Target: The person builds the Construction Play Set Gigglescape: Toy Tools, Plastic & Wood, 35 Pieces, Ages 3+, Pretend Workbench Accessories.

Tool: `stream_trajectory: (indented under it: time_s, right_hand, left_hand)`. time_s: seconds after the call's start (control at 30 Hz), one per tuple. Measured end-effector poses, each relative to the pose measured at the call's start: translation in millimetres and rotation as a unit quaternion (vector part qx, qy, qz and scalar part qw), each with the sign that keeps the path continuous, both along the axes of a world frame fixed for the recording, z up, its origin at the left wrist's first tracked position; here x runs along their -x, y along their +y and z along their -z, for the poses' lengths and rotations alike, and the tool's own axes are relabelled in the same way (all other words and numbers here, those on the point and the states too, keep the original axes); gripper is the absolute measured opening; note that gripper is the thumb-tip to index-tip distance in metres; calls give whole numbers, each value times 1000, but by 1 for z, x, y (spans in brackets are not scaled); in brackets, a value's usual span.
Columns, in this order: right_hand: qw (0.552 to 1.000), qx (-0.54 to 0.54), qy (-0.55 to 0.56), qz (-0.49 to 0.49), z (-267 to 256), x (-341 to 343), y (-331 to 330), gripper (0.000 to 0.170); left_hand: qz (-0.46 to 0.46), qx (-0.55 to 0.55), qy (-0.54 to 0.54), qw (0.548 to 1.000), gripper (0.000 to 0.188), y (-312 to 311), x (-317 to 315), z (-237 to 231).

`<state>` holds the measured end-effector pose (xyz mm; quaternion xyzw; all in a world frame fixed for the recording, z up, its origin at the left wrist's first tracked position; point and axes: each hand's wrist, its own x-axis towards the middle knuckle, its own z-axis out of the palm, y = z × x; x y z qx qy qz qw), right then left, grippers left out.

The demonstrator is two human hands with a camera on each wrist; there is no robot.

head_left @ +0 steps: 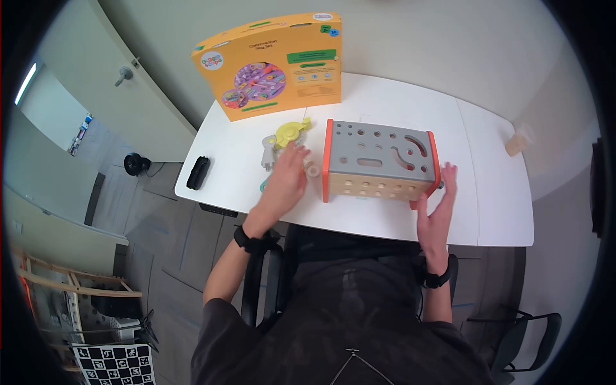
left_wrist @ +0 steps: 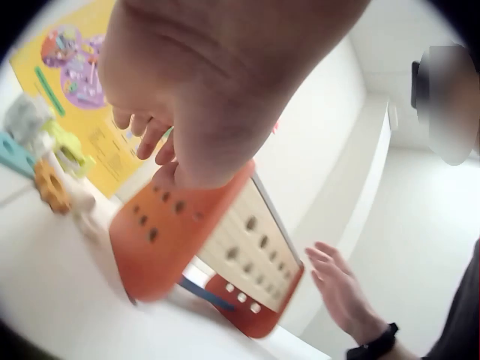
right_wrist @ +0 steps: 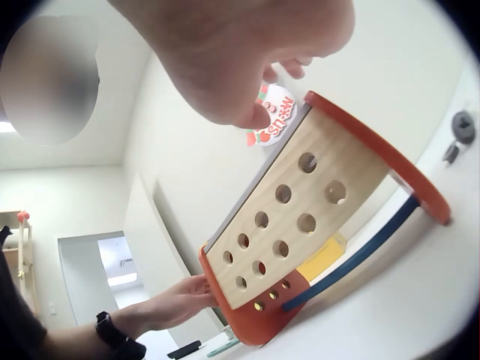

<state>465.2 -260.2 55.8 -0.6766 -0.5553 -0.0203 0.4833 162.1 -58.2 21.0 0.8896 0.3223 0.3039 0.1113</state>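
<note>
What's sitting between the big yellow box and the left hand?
A yellow toy piece, with a grey piece beside it; the head view shows this.

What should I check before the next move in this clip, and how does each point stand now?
1. Toy bench upright on the table: ok, its grey top faces up.
2. Right grip free of any object: ok, it is beside the right-hand red end panel.
3. Left grip apart from the bench: cannot tell, the views leave contact with its left end unclear.
4. Yellow part off the bench: ok, it lies to the bench's left.
5. Teal part fully visible in the head view: not ok, only a bit shows beside the left grip.
6. Orange box standing: ok, behind the parts.
</note>
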Motion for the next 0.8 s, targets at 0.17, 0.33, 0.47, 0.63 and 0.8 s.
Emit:
stream_trajectory:
  time_s: [0.17,0.33,0.47,0.63,0.8]
  right_hand:
    - [971,121,204,14,50,-22,-10,56]
    - [964,141,226,-11,58,-21,-8,41]
    - [975,86,204,1,19,-21,-14,39]
    - [979,25,201,-24,-2,-16,-1,46]
    - [986,79,143,14,-18,-23,13,49]
  left_hand:
    - [115,285,-67,949,65,-37,-29,4]
    - [121,271,-109,949,73,-47,-33,-4]
    - [71,389,-148,907,74,-63,-28,-43]
    - [36,369,-200,907,64,-62,-34,-57]
    - [12,405,-207,891,57,-34,-38,-51]
